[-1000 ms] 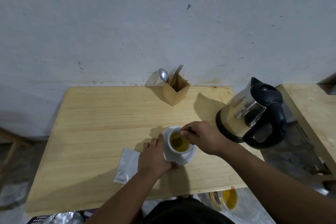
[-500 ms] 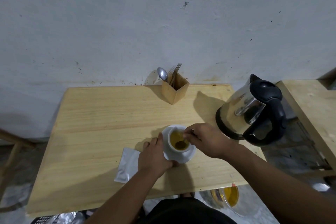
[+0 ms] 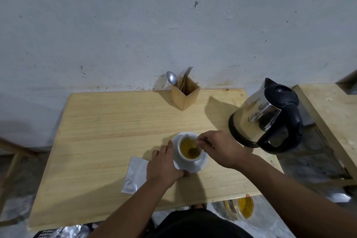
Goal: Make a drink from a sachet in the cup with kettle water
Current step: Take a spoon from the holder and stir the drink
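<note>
Stirred on, spoon (image 3: 194, 150) bowl now nearer cup (image 3: 190, 149) front, pinched in right hand (image 3: 220, 149); left hand (image 3: 164, 166) gripping cup's saucer (image 3: 195, 167).

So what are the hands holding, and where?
The right hand pinches a spoon by its handle's top end, bowl in the drink. The left hand steadies the saucer at its left edge, beside the cup.

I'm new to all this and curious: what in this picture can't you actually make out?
- Kettle, head view: its water level, hidden by the steel wall and shut lid.
- Spoon: its handle, covered by the right hand.
- Sachet: its near corner, under the left hand; any print is too small to read.
- Cup: its handle isn't visible.
</note>
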